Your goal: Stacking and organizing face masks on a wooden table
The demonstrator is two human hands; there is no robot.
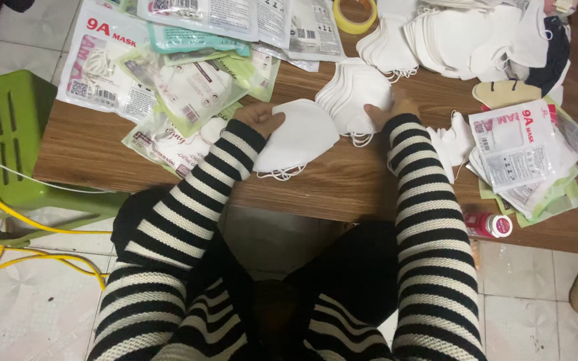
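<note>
Left hand (260,117) pinching the upper edge of a single folded white face mask (296,139), flat on the wooden table (342,184) just in front of the body, ear loops trailing toward the table's near edge. Right hand (384,113) closed over the side of a fanned stack of white masks (356,99) just beside the single one, touching it. Striped black-and-white sleeves on both arms. Sealed mask packets (168,73) piled at the left, more packets (523,154) at the right, a loose heap of white masks (463,37) at the far edge, a yellow tape roll (354,15) near it, a green plastic stool (15,134) beside the table.
</note>
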